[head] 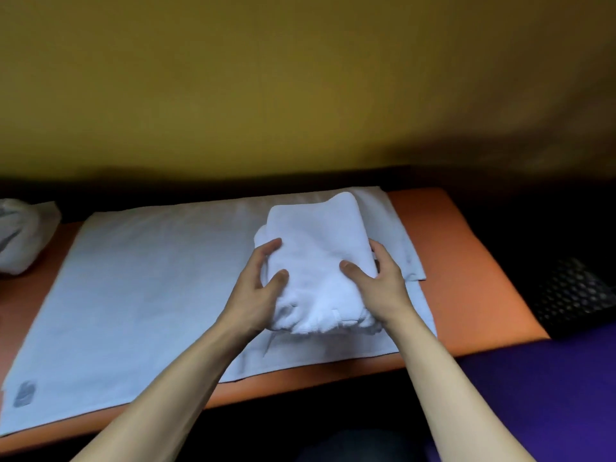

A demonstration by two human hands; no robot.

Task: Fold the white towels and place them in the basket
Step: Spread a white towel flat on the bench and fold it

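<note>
Your folded white towel (316, 261) sits between your two hands, a thick bundle with its layered edges facing you and its smooth folded end pointing toward the yellow wall (300, 78). Your left hand (256, 288) grips its left side, thumb on top and fingers curled round the flank. Your right hand (376, 281) grips the right side the same way, thumb pressed on the top face, fingers wrapped round the edge and mostly hidden. Whether the bundle rests on the surface or is lifted slightly cannot be told.

Under it a larger white towel (143, 288) lies spread flat over the orange table (466, 261), a grey label (24, 394) at its near left corner. The dark mesh basket (573, 295) stands at the table's right end, well apart from your right hand. A crumpled white cloth (20, 235) lies at the far left edge.
</note>
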